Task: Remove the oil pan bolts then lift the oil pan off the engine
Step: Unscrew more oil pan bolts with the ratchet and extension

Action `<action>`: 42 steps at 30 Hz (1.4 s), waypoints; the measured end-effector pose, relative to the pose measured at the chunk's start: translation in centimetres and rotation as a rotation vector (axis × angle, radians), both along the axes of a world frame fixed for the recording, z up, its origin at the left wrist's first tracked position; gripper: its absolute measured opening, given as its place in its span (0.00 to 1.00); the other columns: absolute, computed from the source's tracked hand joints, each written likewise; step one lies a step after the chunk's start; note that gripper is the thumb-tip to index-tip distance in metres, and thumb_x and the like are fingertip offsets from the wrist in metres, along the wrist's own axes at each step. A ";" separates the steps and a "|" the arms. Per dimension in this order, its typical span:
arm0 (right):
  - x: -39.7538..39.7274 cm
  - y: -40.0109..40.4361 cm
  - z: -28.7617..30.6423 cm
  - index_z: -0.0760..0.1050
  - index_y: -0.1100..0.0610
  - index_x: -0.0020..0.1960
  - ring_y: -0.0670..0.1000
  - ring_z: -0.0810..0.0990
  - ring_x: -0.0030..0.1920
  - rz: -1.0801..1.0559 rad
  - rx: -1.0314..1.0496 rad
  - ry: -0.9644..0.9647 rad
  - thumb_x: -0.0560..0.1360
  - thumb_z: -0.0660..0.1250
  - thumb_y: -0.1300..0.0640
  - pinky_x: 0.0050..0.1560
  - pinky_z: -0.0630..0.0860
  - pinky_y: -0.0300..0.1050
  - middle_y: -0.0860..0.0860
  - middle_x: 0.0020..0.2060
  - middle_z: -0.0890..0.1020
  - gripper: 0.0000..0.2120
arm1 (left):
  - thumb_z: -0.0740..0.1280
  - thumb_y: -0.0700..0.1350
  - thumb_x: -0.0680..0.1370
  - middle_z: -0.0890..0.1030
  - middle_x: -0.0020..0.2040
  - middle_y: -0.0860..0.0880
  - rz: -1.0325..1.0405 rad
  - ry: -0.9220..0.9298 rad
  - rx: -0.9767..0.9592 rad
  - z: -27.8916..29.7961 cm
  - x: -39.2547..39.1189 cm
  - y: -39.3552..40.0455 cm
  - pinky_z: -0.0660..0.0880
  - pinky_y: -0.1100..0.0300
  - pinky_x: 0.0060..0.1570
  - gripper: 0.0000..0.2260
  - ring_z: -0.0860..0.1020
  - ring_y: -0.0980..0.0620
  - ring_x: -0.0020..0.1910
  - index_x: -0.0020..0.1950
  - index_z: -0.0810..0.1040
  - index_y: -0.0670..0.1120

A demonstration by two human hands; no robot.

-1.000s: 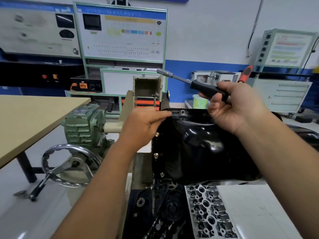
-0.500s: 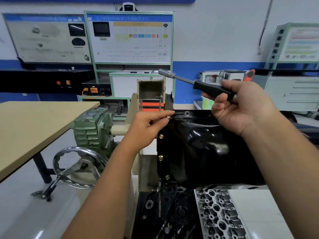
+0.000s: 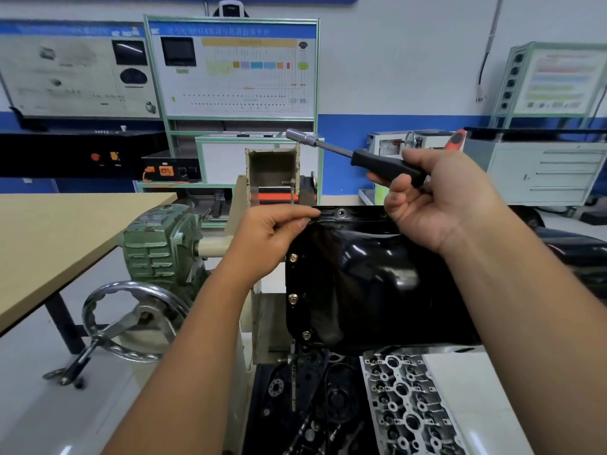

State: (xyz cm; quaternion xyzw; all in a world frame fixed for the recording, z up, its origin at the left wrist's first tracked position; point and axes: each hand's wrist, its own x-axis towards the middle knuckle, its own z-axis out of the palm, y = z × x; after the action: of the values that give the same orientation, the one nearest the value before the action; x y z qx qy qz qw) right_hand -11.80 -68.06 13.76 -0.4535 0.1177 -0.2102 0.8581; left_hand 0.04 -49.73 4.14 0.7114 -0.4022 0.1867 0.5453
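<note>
1. Left hand [image 3: 272,238]: fingertips pinched at the top-left corner of the oil pan [image 3: 371,284]; contents indiscernible.
2. Right hand [image 3: 437,198]: grips a nut driver [image 3: 354,156], raised above the pan.
3. Bolts [image 3: 293,257] remain below the left hand.

Glossy black oil pan [image 3: 377,277], white glare streaking its curve, brass-gold bolts [image 3: 292,257] dotting its left flange. Nut driver [image 3: 358,159]: black handle, silver shaft and socket. Worn green gearbox [image 3: 161,241], chrome handwheel [image 3: 131,320], tan table [image 3: 65,238]. Silver-grey cylinder head [image 3: 410,405] below. Blue-banded white wall [image 3: 394,77]; the board [image 3: 236,67] shows coloured blocks, possibly labels, too blurred.
</note>
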 end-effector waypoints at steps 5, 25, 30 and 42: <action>-0.1 0.0 0.0 0.73 0.60 0.47 0.46 0.74 0.20 -0.006 -0.023 -0.003 0.83 0.63 0.61 0.21 0.70 0.36 0.66 0.41 0.86 0.06 | 0.75 0.33 0.75 0.64 0.27 0.49 0.057 0.045 -0.105 0.1 0.2 -0.5 0.66 0.64 0.33 0.09 0.62 0.56 0.27 0.44 0.83 0.48; -0.3 0.3 -0.2 0.74 0.61 0.46 0.46 0.75 0.21 -0.018 -0.083 -0.010 0.83 0.62 0.61 0.22 0.71 0.37 0.65 0.39 0.86 0.08 | 0.69 0.33 0.80 0.84 0.46 0.62 0.007 -0.059 0.022 0.0 0.0 0.3 0.78 0.67 0.52 0.13 0.83 0.64 0.46 0.58 0.84 0.49; -0.2 0.3 -0.2 0.74 0.62 0.47 0.46 0.75 0.20 -0.021 -0.097 -0.007 0.83 0.62 0.60 0.22 0.71 0.36 0.65 0.39 0.86 0.08 | 0.75 0.35 0.76 0.67 0.27 0.57 0.088 -0.075 -0.019 -0.1 0.4 0.1 0.67 0.63 0.35 0.10 0.65 0.57 0.29 0.50 0.84 0.50; -0.2 0.6 -0.3 0.74 0.60 0.47 0.47 0.76 0.20 -0.044 -0.123 -0.017 0.83 0.63 0.61 0.22 0.71 0.36 0.65 0.38 0.86 0.07 | 0.74 0.35 0.76 0.67 0.28 0.53 0.070 -0.061 -0.016 -0.1 0.5 0.3 0.68 0.63 0.35 0.09 0.65 0.56 0.28 0.50 0.85 0.48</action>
State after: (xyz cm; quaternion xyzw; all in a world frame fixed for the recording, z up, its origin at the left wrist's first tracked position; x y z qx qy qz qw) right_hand -12.00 -67.42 13.50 -0.5009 0.1073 -0.2398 0.8247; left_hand 0.59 -49.42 4.08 0.7146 -0.3919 0.2307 0.5315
